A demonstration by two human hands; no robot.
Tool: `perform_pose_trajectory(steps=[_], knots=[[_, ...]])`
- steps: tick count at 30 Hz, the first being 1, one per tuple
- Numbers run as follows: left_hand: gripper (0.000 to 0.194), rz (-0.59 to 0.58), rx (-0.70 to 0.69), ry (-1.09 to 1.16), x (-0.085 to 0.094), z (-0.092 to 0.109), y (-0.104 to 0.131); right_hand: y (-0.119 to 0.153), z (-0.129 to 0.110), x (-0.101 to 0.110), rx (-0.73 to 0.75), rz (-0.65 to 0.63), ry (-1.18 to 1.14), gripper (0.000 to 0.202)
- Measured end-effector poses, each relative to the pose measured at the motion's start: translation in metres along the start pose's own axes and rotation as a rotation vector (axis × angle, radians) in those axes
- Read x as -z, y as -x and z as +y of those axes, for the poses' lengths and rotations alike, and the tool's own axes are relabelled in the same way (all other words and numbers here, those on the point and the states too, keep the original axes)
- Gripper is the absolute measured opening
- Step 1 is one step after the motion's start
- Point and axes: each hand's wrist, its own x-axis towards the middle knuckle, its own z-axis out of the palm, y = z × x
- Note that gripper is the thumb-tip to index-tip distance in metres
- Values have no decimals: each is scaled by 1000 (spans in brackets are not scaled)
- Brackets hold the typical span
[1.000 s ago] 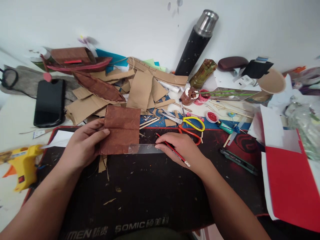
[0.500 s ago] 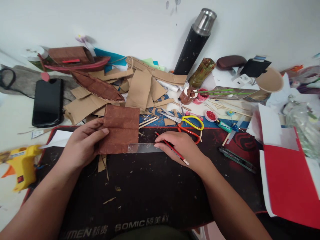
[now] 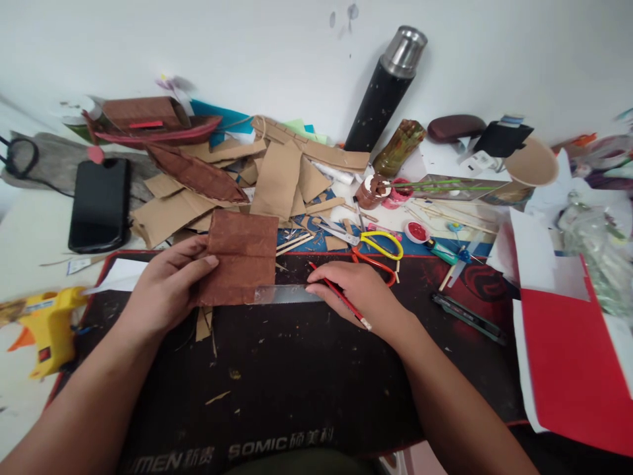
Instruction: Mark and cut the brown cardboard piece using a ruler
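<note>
A square sheet of brown-painted cardboard [image 3: 242, 254], creased across its middle, is gripped at its left edge by my left hand [image 3: 171, 284], thumb on top. Over its lower right corner lies the end of a clear ruler [image 3: 289, 294]. My right hand [image 3: 353, 290] pinches the ruler's other end between thumb and fingers. A red pencil [image 3: 343, 300] is also tucked in that hand, its tip pointing up and left past the fingers. Both hands are above the dark desk mat [image 3: 297, 382].
Scissors [image 3: 378, 244] with yellow and orange handles lie beyond my right hand. A cutter knife [image 3: 467, 316] and red card [image 3: 568, 356] are to the right. A yellow glue gun [image 3: 54, 330] and phone [image 3: 99, 204] sit left. Cardboard scraps [image 3: 279, 178], a model boat [image 3: 153, 125] and thermos [image 3: 386, 92] stand behind.
The view has shifted slightly. Both hands, the brown cardboard and the ruler hold almost the same positions relative to one another.
</note>
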Motion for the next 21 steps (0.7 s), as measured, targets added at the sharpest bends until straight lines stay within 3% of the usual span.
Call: perform_pose_trajectory(steps=[21], knots=[[42,24,2,-31,2,-2,-1,1,3,-4,16,27,4,23]])
